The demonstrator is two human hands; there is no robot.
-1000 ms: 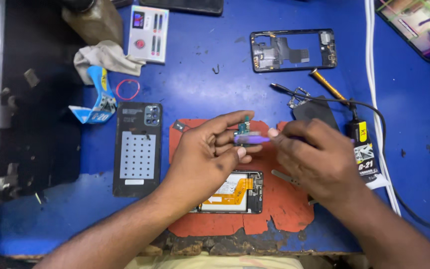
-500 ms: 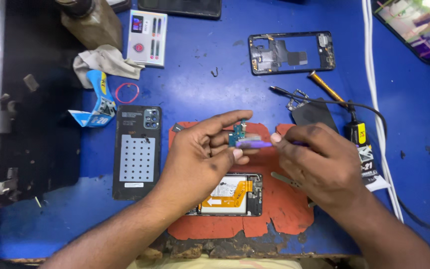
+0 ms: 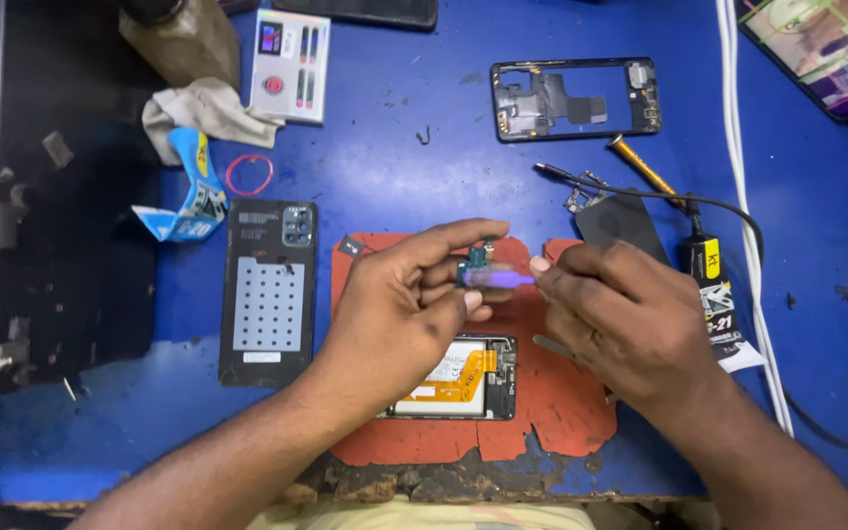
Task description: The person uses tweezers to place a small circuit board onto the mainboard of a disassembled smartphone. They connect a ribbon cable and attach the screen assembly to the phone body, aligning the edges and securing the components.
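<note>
Two hands working a small circuit board above an opened phone on a repair mat.

The left hand (image 3: 399, 309) pinches a small green circuit board (image 3: 478, 263) between thumb and fingertips, holding it just above the orange mat (image 3: 561, 393). The right hand (image 3: 625, 319) grips a purple-tipped tool (image 3: 499, 280), whose tip touches the board. Beneath the left hand lies the opened phone (image 3: 458, 378), its orange flex cable exposed. On the blue table (image 3: 395, 147), a black back cover (image 3: 269, 291) lies left of the mat, a bare phone frame (image 3: 575, 98) farther up, and a yellow-handled screwdriver (image 3: 643, 167) and a glue tube (image 3: 711, 294) at the right.
</note>
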